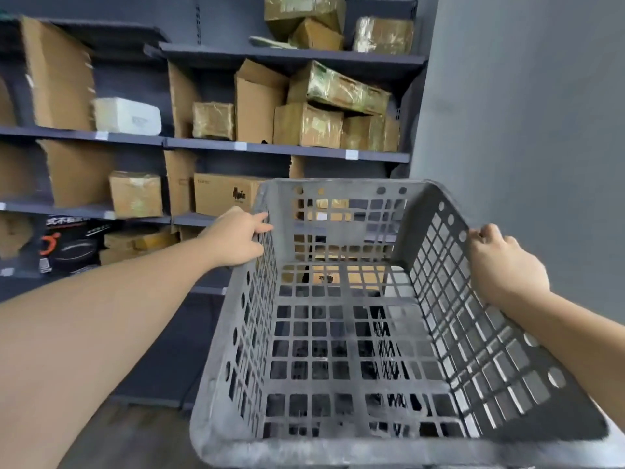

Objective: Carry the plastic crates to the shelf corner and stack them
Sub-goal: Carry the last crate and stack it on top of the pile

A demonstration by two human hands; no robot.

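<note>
grey plastic crate (pixel 355 333), empty, held off the floor; long axis pointing away from the body toward the corner where shelf (pixel 287 148) meets grey wall (pixel 524 113). left hand (pixel 236 236) closed over the left rim toward the far corner; right hand (pixel 504 262) closed over the right rim opposite; equally near. cardboard boxes (pixel 304 125) crowding the shelf boards, behind the crate's far edge. corner floor hidden beneath the crate; no other crate visible. lower shelf edge judged the likeliest snag.

Crate (pixel 341 346) near rim cut by bottom edge — left shelf boxes (pixel 57 76) motion-blurred.
</note>
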